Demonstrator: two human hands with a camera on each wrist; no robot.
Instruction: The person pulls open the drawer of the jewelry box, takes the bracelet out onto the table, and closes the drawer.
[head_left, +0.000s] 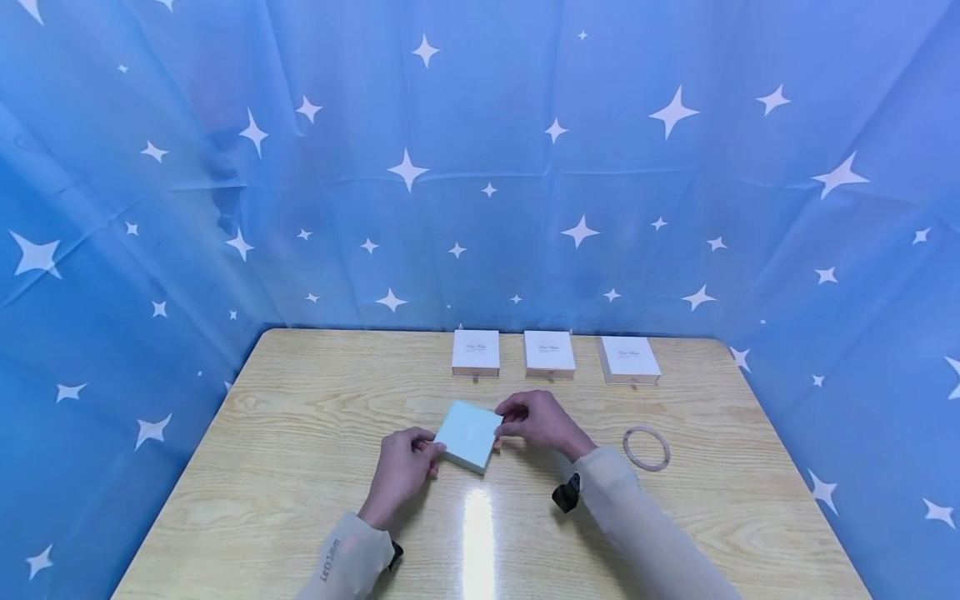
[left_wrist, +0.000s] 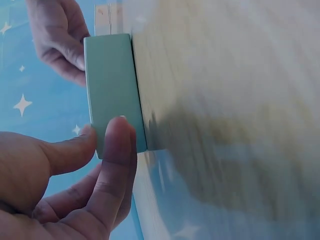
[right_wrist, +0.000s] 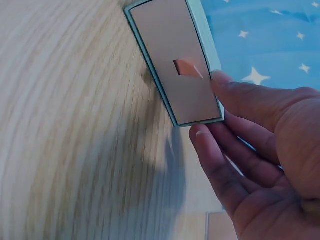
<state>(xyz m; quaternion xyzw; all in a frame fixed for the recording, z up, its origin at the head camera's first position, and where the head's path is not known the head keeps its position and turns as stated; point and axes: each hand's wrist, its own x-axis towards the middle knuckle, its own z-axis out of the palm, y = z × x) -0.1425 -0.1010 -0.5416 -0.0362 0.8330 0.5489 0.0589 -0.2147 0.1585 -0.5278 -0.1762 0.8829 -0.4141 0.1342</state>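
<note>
A pale green drawer box point(head_left: 468, 435) lies turned at an angle near the middle of the table. My left hand point(head_left: 402, 467) pinches its near left corner, the thumb on the top edge and the fingers against the plain green side point(left_wrist: 112, 80). At the opposite end, my right hand point(head_left: 542, 418) holds a corner, thumb on the top edge and forefinger at the side. The right wrist view shows the box's pink drawer front point(right_wrist: 175, 45) flush in its green sleeve, with a small orange-pink pull tab point(right_wrist: 189, 68) sticking out.
Three white drawer boxes with printed lids stand along the back edge: a left one point(head_left: 476, 352), a middle one point(head_left: 549, 353) and a right one point(head_left: 630, 360). A pale pink bangle point(head_left: 647, 448) lies right of my right wrist. Blue star-patterned cloth point(head_left: 480, 208) hangs around the wooden table point(head_left: 300, 417).
</note>
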